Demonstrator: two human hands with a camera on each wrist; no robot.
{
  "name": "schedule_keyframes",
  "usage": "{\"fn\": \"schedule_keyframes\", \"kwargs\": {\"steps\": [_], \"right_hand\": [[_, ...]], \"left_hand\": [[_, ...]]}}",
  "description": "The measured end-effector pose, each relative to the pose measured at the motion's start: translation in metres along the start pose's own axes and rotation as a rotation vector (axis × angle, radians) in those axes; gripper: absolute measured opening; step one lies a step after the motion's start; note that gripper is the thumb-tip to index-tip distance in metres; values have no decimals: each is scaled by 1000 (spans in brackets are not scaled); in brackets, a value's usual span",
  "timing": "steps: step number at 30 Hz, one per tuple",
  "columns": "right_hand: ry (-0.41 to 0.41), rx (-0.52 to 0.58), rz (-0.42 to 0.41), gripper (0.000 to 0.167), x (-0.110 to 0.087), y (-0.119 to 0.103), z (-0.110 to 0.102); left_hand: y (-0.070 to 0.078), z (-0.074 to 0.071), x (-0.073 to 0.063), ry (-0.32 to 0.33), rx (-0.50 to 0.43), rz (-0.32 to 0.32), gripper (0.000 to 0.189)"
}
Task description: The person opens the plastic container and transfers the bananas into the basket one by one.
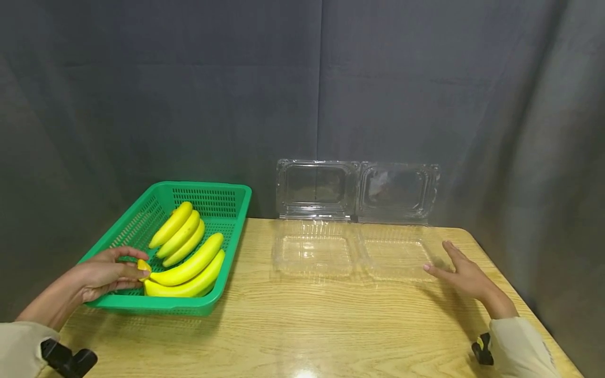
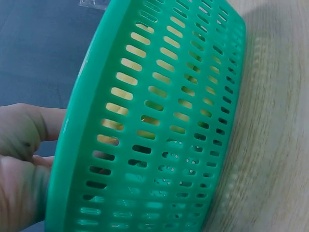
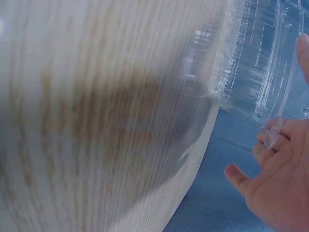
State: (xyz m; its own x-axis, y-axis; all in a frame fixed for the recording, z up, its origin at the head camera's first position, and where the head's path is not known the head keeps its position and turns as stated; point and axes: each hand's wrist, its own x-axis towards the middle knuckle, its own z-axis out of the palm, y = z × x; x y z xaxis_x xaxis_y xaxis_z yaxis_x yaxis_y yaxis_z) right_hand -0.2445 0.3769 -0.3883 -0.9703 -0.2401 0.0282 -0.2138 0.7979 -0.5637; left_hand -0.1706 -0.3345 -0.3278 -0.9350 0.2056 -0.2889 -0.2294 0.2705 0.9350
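In the head view my left hand reaches over the near-left rim of a green basket. Its thumb and fingers pinch the stem end of a yellow banana bunch inside the basket. A second banana bunch lies behind it. The basket wall hides those fingertips in the left wrist view, where part of the hand shows. My right hand, fingers spread, is beside the right clear plastic clamshell container. The right wrist view has this hand overlapping the container's edge.
Another clear clamshell container stands left of the right one, both with lids raised at the back. Wooden table underneath everything. A grey curtain hangs behind the table and along both sides.
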Motion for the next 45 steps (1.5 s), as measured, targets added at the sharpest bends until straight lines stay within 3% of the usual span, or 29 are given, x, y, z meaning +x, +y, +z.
{"fn": "schedule_keyframes", "kwargs": {"steps": [13,22,30,45], "right_hand": [[-8,-15,17,98,0,1,0],[15,-28,-1,96,-2,3,-2],[35,-5,8,96,-6,0,-6],[126,-4,-47,83,-18,-7,-16]], "left_hand": [[4,5,-3,11,103,12,50],[11,10,-7,85,320,21,53],[11,7,-11,110,431,46,56],[23,11,-16,335,480,138,69]]}}
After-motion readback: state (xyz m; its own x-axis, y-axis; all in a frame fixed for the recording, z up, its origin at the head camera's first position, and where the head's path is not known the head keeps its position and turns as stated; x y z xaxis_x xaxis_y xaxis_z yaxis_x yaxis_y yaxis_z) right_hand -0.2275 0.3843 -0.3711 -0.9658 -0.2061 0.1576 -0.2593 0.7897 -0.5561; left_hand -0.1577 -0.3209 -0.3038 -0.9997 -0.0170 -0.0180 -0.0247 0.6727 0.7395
